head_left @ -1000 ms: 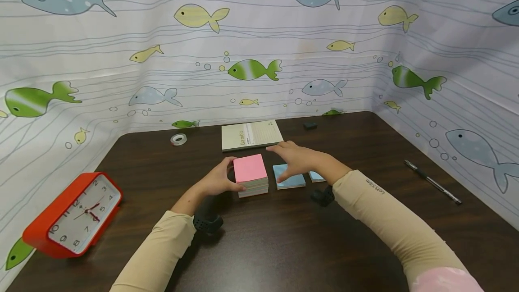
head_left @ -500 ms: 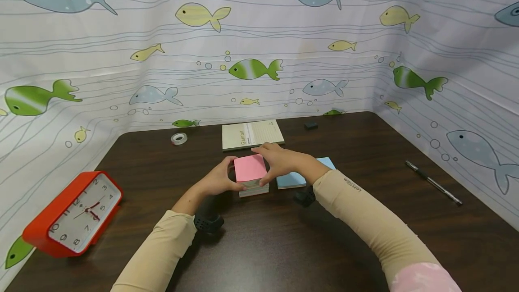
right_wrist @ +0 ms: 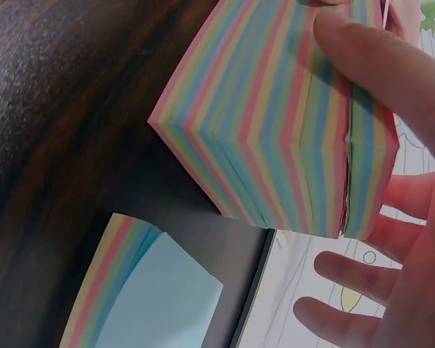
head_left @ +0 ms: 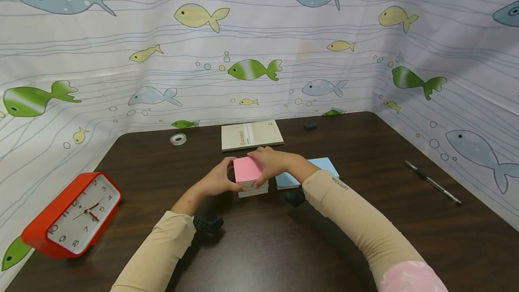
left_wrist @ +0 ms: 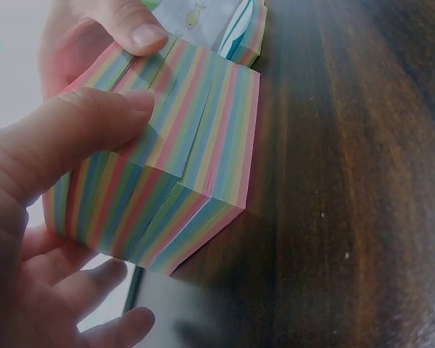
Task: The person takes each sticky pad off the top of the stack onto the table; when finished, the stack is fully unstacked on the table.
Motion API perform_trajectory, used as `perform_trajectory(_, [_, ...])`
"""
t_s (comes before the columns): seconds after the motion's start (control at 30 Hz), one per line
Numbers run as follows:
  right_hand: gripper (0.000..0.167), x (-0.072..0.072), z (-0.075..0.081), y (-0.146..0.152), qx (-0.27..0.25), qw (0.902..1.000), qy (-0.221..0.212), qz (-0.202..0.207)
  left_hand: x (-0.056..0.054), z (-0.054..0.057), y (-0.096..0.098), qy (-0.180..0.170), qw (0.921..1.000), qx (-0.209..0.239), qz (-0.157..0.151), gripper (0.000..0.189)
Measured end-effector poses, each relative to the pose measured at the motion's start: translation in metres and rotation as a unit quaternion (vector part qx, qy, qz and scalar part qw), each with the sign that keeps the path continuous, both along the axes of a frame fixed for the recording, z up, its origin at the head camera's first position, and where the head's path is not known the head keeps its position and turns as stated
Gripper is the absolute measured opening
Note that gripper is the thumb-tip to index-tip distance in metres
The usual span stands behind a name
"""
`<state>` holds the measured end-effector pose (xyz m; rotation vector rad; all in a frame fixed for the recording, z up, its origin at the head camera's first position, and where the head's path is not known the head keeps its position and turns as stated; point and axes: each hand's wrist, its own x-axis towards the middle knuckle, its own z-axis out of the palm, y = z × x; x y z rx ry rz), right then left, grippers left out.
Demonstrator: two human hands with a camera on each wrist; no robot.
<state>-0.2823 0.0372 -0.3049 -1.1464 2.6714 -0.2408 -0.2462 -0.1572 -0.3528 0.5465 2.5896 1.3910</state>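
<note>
A stack of sticky note pads, pink on top, stands on the dark table between both hands. Its sides show pink, yellow, green and blue stripes in the left wrist view. My left hand grips it from the left, thumb on the near side. From the right, my right hand holds the upper part of the stack, thumb on the near face and fingers toward the far side. In the right wrist view a gap shows between the stack's pads. Just right of the stack lies a blue-topped pad, partly behind the right hand.
Another blue pad lies further right, partly hidden by the right forearm. A notebook lies behind the stack, with a tape roll and a small black block nearby. A red clock stands left; a pen lies right.
My right hand has moved left from above the blue pad to the stack and taken hold of it. The left hand has stayed on the stack.
</note>
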Motion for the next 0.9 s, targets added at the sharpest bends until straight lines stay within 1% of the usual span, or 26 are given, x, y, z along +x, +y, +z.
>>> perform_trajectory(0.27, [0.087, 0.000, 0.001, -0.003, 0.051, 0.9967, 0.062, -0.014, 0.000, 0.001, 0.000, -0.003, 1.0000, 0.005, -0.003, 0.086])
perform_trajectory(0.47, [0.084, 0.000, 0.004, 0.005, 0.058, 0.9959, 0.064, -0.027, 0.000, 0.001, 0.001, -0.002, 1.0000, -0.007, 0.001, 0.084])
perform_trajectory(0.57, [0.084, 0.000, 0.004, 0.009, 0.061, 0.9954, 0.069, -0.030, 0.001, 0.000, 0.001, -0.005, 0.9998, -0.015, 0.010, 0.083])
perform_trajectory(0.7, [0.083, 0.000, 0.004, 0.015, 0.063, 0.9943, 0.080, -0.032, 0.002, 0.000, 0.002, -0.011, 0.9997, -0.020, 0.014, 0.083])
perform_trajectory(0.9, [0.078, 0.000, 0.004, 0.025, 0.041, 0.9949, 0.087, -0.030, 0.002, 0.001, 0.002, -0.013, 0.9996, -0.022, 0.016, 0.086])
